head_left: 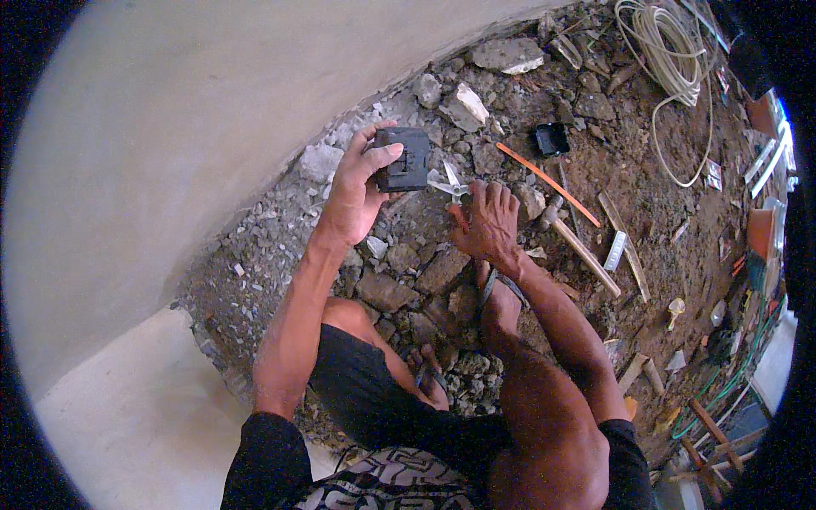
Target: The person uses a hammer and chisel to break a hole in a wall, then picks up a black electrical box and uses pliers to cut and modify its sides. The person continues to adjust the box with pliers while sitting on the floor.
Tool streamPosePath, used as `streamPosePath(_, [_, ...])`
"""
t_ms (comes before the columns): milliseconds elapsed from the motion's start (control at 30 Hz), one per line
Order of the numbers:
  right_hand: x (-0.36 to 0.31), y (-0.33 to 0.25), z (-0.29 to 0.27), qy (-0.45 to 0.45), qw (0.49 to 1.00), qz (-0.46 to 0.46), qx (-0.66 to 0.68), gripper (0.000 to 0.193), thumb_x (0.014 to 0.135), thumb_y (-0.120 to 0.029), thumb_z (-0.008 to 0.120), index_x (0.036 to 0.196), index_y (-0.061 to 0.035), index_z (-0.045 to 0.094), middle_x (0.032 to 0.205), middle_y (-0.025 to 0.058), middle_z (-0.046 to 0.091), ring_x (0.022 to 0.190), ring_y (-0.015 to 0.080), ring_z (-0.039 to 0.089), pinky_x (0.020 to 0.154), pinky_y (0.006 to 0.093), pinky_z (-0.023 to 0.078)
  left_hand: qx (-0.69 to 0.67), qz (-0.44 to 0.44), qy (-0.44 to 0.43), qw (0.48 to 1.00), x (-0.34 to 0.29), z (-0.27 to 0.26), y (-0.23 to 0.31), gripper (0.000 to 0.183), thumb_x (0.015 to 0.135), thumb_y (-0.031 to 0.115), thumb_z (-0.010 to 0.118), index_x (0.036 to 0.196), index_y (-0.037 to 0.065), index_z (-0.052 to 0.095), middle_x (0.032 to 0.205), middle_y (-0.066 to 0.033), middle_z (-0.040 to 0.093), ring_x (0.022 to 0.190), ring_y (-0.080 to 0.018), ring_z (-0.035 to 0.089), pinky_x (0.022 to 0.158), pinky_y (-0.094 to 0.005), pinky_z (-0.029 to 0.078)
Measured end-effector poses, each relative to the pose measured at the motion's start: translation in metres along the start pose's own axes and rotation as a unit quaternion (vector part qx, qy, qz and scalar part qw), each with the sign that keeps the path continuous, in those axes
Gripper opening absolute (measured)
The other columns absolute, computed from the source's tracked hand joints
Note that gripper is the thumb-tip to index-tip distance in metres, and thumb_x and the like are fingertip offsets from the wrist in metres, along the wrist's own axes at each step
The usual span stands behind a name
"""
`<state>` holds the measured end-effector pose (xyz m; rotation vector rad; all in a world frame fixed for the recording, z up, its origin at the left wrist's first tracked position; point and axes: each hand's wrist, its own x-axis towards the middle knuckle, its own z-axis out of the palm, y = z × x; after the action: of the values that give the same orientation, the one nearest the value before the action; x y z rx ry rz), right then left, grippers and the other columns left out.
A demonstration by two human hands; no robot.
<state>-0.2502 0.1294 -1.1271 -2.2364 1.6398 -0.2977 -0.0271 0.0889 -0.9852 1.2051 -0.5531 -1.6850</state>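
Note:
My left hand [357,183] is closed round a black plastic box [405,160], with the thumb across its face. The box is held up in front of the rubble by the wall. Just right of it, my right hand [489,223] is closed on a pair of scissors [456,185]. Their silvery blades stand spread apart and point toward the box, near its lower right corner. Part of an orange-red handle shows beside the fingers, and the rest is hidden under the hand.
A second black box [551,138], an orange strip [548,184] and a wooden-handled hammer [585,255] lie on the ground to the right. Farther off is a coil of pale cable [671,55]. Broken concrete [508,55] runs along the plastered wall [212,102].

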Motion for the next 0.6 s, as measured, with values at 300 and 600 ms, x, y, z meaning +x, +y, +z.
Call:
streamPosePath(300, [-0.007,0.019,-0.033,0.009,0.987,0.036,0.159,0.047,0.088,-0.034,0.061,0.122,-0.0032,0.052,0.111,0.0221,0.052,0.104,0.0414,0.050,0.091,0.0531,0.039,0.023,0.008,0.023,0.999,-0.001,0.000,0.004,0.054,0.080,0.025,0.073,0.126,0.012,0.051,0.110,-0.0048,0.057,0.097,-0.0162,0.059,0.077,-0.0330,0.052])
streamPosePath(600, [-0.018,0.014,-0.082,-0.122,0.927,0.143,0.324,0.032,0.092,-0.026,0.058,0.109,0.0012,0.055,0.094,0.0226,0.062,0.090,0.0352,0.062,0.080,0.0448,0.048,0.016,0.002,0.005,1.000,-0.002,0.000,0.004,0.060,0.072,0.016,0.079,0.125,0.010,0.052,0.110,-0.0077,0.057,0.098,-0.0184,0.060,0.082,-0.0353,0.055])
